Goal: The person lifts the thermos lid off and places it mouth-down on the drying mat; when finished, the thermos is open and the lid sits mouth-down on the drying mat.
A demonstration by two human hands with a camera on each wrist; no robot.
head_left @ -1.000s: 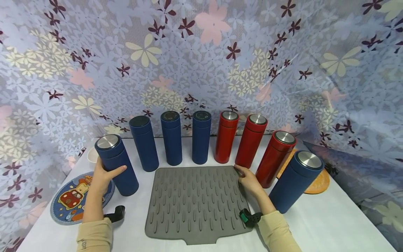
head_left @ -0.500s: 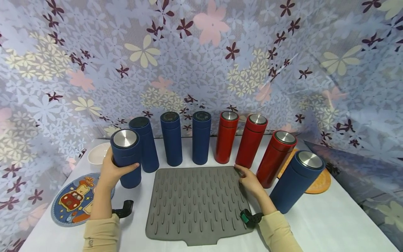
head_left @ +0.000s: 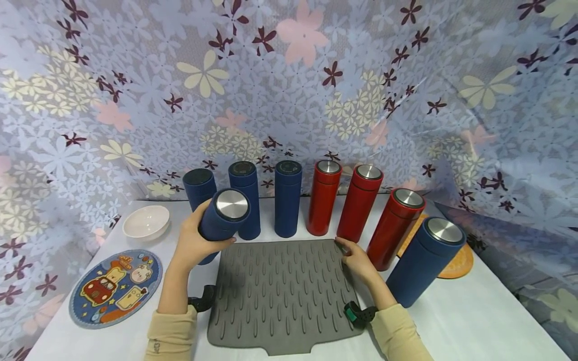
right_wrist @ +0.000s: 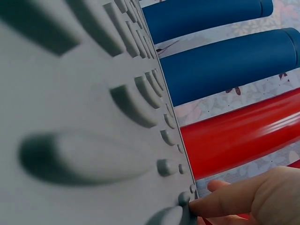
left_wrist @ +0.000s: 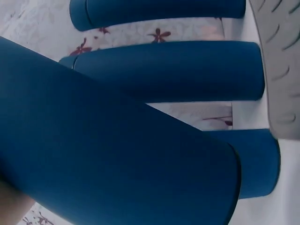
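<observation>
My left hand (head_left: 196, 240) grips a navy blue thermos bottle (head_left: 223, 220) with a shiny steel lid top, holding it raised and tilted toward the mat's far left corner. In the left wrist view the held thermos (left_wrist: 108, 140) fills the foreground, its base pointing right. A grey ridged drying mat (head_left: 280, 296) lies flat in the middle of the table. At its far right corner my right hand (head_left: 358, 258) rests with its fingers extended, fingertips touching the edge. The right wrist view shows those fingertips (right_wrist: 199, 206) right at the mat's rim.
Behind the mat stand blue thermos bottles (head_left: 288, 200) and red ones (head_left: 325, 200), several in all. Another blue thermos (head_left: 424, 263) is beside my right forearm, partly covering an orange round mat (head_left: 456, 263). To the left are a white bowl (head_left: 146, 223) and a patterned round placemat (head_left: 115, 291).
My left hand has lifted the blue thermos and carried it rightward from beside the placemat, tilting it on the way. The white bowl now shows fully. My right hand has stayed in place.
</observation>
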